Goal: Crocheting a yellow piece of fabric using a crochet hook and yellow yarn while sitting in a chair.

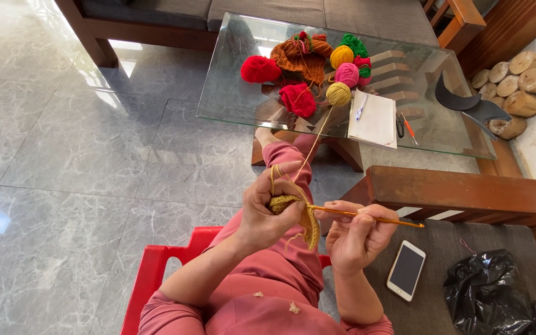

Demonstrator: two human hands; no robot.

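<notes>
**Crochet stitch under way above pink lap**

Pink-trousered knees sat nearest; beyond, the glass table point(231, 93) carried yarn balls point(339, 93) and a white notebook point(376, 119). Left hand point(267, 208) gripped the mustard crochet piece point(293, 208), strand looped over a finger. Right hand point(358, 236) pinched the orange hook point(367, 217), mid-stitch by the look; pulling through seemed due.

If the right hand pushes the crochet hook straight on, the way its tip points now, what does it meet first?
Most likely the yellow crochet piece held by the left hand. The right hand points the orange hook leftward, with its tip already at that piece.
</notes>
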